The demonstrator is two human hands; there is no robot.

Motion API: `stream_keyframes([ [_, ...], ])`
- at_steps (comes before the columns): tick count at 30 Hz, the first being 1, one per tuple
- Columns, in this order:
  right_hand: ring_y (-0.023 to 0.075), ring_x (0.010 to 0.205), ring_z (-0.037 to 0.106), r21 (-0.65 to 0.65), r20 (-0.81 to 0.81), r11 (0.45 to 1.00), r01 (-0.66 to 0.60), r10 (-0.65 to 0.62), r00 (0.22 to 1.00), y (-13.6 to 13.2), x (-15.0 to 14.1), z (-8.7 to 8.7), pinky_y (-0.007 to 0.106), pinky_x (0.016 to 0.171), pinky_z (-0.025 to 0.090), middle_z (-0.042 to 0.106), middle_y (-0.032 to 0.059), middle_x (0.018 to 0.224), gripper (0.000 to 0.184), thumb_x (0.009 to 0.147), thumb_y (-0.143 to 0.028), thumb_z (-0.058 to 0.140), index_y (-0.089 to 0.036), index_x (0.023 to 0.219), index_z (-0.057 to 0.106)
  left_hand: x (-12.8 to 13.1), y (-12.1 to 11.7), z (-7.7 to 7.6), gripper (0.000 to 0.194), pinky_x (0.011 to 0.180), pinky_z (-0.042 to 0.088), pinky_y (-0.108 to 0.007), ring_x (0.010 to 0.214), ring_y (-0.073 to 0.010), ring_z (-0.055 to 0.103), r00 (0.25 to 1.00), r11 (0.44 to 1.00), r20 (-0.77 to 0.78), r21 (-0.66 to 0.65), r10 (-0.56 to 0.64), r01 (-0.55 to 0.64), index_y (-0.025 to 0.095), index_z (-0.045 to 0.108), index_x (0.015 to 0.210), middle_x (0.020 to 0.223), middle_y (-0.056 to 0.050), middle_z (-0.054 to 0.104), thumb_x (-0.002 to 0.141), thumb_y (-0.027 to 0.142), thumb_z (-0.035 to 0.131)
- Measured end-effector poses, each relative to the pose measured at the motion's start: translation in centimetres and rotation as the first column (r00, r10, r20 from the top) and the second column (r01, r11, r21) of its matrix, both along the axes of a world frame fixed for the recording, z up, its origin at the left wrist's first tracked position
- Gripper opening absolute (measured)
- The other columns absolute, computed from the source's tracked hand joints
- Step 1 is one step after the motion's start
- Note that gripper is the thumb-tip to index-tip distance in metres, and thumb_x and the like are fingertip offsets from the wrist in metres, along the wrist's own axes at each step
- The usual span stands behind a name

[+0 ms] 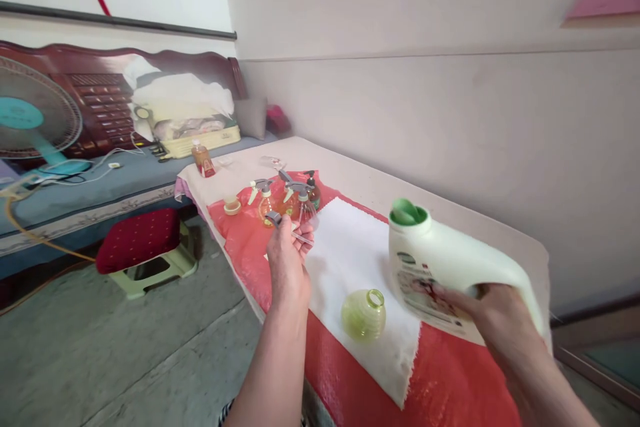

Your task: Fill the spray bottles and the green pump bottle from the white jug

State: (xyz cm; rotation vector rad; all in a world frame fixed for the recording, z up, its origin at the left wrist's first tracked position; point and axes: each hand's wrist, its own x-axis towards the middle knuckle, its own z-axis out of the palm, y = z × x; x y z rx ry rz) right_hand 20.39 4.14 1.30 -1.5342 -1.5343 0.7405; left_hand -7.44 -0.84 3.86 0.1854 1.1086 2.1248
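Observation:
My left hand point(295, 247) is closed around a grey spray nozzle point(273, 218), whose clear dip tube point(303, 238) points to the right. Gripped by its handle in my right hand point(493, 313) is a large pale-green detergent jug point(450, 247), lying tipped with its green opening at the left end. Below and between the hands, a round translucent green bottle point(364, 315) stands open-necked on a white cloth point(345, 240). Just beyond my left hand are several spray bottles, including an amber one point(266, 207) and a clear one point(307, 208).
Red plastic sheeting point(345, 373) lies under the cloth on the long table. A dark pump bottle point(313, 192), a small round tub point(232, 205) and a bottle of brown liquid point(203, 159) stand farther back. A red-topped stool point(140, 240) and a fan point(30, 113) are at left.

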Motion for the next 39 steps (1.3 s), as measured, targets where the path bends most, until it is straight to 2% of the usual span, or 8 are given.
stream_keyframes([
  [2, 0.0311, 0.065, 0.068, -0.085, -0.261, 0.996, -0.033, 0.01, 0.965, 1.6, -2.6, -1.0, 0.04, 0.055, 0.051, 0.075, 0.0116, 0.078, 0.048, 0.053, -0.043, 0.086, -0.015, 0.088, 0.07, -0.1, 0.1, 0.1, 0.036, 0.065, 0.046, -0.027, 0.066, -0.0146, 0.063, 1.0, 1.0, 0.013, 0.001, 0.006, -0.006, 0.014, 0.06, 0.086, 0.076, -0.007, 0.068, 0.079, 0.049, 0.066],
  [5, 0.0299, 0.078, 0.07, -0.038, -0.394, 0.995, -0.089, 0.067, 0.917, 3.9, -6.7, -2.4, 0.04, 0.065, 0.055, 0.075, 0.0121, 0.095, 0.052, 0.06, -0.044, 0.083, -0.015, 0.101, 0.067, -0.4, 0.1, 0.1, 0.037, 0.067, 0.046, -0.028, 0.068, -0.0151, 0.063, 1.0, 1.0, 0.015, -0.004, 0.01, -0.01, 0.014, 0.061, 0.086, 0.078, -0.008, 0.069, 0.08, 0.049, 0.065],
  [12, 0.0303, 0.106, 0.062, 0.05, -0.437, 0.995, -0.088, 0.101, 0.894, 6.6, -10.7, -5.6, 0.044, 0.091, 0.049, 0.068, 0.0124, 0.116, 0.066, 0.068, -0.052, 0.074, -0.018, 0.122, 0.057, -0.9, 0.1, 0.1, 0.036, 0.066, 0.046, -0.028, 0.067, -0.0153, 0.063, 0.999, 1.0, 0.033, -0.013, 0.021, -0.021, 0.014, 0.061, 0.086, 0.077, -0.008, 0.068, 0.08, 0.049, 0.065],
  [19, 0.0301, 0.133, 0.045, -0.021, -0.38, 0.993, -0.116, 0.099, 0.919, -1.6, -6.4, -8.6, 0.048, 0.11, 0.035, 0.05, 0.009, 0.146, 0.062, 0.088, -0.058, 0.051, -0.029, 0.142, 0.044, 0.0, 0.2, 0.2, 0.036, 0.065, 0.045, -0.027, 0.066, -0.0146, 0.062, 1.0, 1.0, 0.03, 0.012, -0.004, 0.004, 0.014, 0.06, 0.085, 0.076, -0.007, 0.068, 0.08, 0.048, 0.066],
  [21, 0.0296, 0.138, 0.041, 0.037, -0.482, 0.969, -0.245, 0.232, 0.845, -4.5, -5.6, -10.4, 0.051, 0.112, 0.033, 0.04, 0.0108, 0.153, 0.067, 0.091, -0.059, 0.046, -0.029, 0.149, 0.031, 0.6, 0.3, 0.1, 0.036, 0.063, 0.045, -0.026, 0.065, -0.0145, 0.061, 0.999, 1.0, 0.037, 0.018, -0.025, 0.024, 0.014, 0.059, 0.086, 0.075, -0.008, 0.068, 0.079, 0.049, 0.067],
  [25, 0.034, 0.144, 0.029, 0.025, -0.333, 0.907, -0.421, 0.405, 0.852, -7.8, -6.1, -12.5, 0.056, 0.116, 0.025, 0.032, 0.0128, 0.157, 0.086, 0.077, -0.051, 0.069, -0.028, 0.148, 0.026, 2.1, 0.3, 0.2, 0.037, 0.064, 0.045, -0.027, 0.064, -0.0143, 0.06, 0.997, 0.997, 0.001, 0.021, -0.072, 0.072, 0.015, 0.059, 0.087, 0.078, -0.009, 0.069, 0.081, 0.051, 0.065],
  [30, 0.0331, 0.135, 0.042, -0.076, -0.206, 0.908, -0.413, 0.391, 0.897, -7.8, -7.3, -11.1, 0.053, 0.114, 0.03, 0.049, 0.0107, 0.143, 0.071, 0.075, -0.035, 0.071, -0.026, 0.137, 0.037, 3.5, 0.2, 0.3, 0.036, 0.069, 0.046, -0.028, 0.068, -0.0152, 0.062, 0.988, 0.997, -0.142, 0.031, -0.06, 0.065, 0.017, 0.06, 0.091, 0.078, -0.006, 0.068, 0.084, 0.052, 0.06],
  [39, 0.0317, 0.129, 0.048, -0.008, -0.2, 0.892, -0.453, 0.442, 0.874, -8.4, -5.8, -7.3, 0.05, 0.108, 0.038, 0.052, 0.0112, 0.137, 0.063, 0.075, -0.031, 0.066, -0.025, 0.133, 0.041, 5.3, 0.2, -0.2, 0.031, 0.07, 0.046, -0.028, 0.071, -0.0157, 0.062, 0.917, 0.987, -0.376, 0.036, -0.132, 0.157, 0.019, 0.063, 0.087, 0.083, -0.006, 0.068, 0.085, 0.05, 0.062],
])
